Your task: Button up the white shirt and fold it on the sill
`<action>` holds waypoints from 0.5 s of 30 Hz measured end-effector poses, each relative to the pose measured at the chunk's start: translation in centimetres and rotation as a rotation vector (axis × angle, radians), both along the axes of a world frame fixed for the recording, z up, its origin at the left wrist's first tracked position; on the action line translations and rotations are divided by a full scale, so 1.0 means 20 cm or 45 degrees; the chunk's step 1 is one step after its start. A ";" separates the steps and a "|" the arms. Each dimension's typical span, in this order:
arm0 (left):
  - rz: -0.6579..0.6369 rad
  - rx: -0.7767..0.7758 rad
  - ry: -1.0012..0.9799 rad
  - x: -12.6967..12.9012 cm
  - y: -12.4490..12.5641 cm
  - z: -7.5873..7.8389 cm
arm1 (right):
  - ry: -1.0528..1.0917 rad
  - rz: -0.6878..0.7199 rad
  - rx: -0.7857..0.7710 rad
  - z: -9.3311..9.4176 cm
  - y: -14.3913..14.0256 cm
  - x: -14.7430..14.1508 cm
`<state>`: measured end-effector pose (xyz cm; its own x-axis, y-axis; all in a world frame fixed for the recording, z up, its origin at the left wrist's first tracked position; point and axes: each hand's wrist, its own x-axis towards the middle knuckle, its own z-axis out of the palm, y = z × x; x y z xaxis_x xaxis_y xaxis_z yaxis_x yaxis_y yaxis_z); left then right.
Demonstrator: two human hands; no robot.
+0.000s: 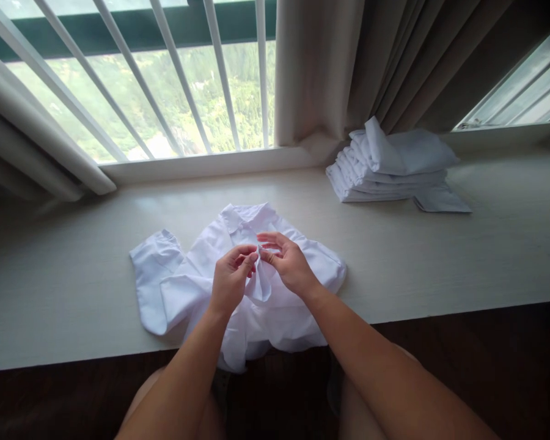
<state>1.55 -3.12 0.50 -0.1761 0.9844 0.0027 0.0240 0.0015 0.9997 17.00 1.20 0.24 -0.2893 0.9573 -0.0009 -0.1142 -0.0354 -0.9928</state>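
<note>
Over the white collared shirt [279, 321], the left hand [231, 274] pinches raised cloth [260, 285]; the right hand [293, 266], fingers loosely parted, should steady it.

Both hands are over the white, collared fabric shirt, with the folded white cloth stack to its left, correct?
Not quite: the head view shows the folded white cloth stack right of the white, collared fabric shirt. The left hand and right hand are indeed over the shirt.

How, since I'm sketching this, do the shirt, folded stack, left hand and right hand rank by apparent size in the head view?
1. Shirt
2. Folded stack
3. Left hand and right hand: too alike to rank.
</note>
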 end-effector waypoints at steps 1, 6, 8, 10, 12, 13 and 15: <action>0.006 0.013 -0.015 0.00 0.00 0.00 | 0.044 0.050 0.012 0.00 0.00 0.00; 0.068 0.081 -0.105 0.01 -0.01 -0.01 | 0.106 0.060 0.045 0.01 -0.01 0.01; 0.102 0.089 -0.097 0.02 -0.02 -0.01 | 0.096 0.023 0.019 0.00 -0.01 0.01; 0.119 0.094 -0.043 0.03 -0.03 0.00 | 0.122 0.022 -0.012 0.00 -0.01 0.01; 0.135 0.088 0.028 0.05 -0.07 0.03 | 0.163 0.025 -0.025 0.01 -0.02 0.01; 0.160 0.085 0.062 0.06 -0.09 0.05 | 0.177 0.019 -0.024 0.02 -0.02 0.02; 0.239 0.067 0.112 0.06 -0.16 0.11 | 0.192 -0.001 -0.011 0.03 -0.02 0.02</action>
<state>2.80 -6.27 2.66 -0.3531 0.9324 0.0769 0.1152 -0.0382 0.9926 17.43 0.80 0.80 -0.2860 0.9576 0.0346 -0.2624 -0.0435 -0.9640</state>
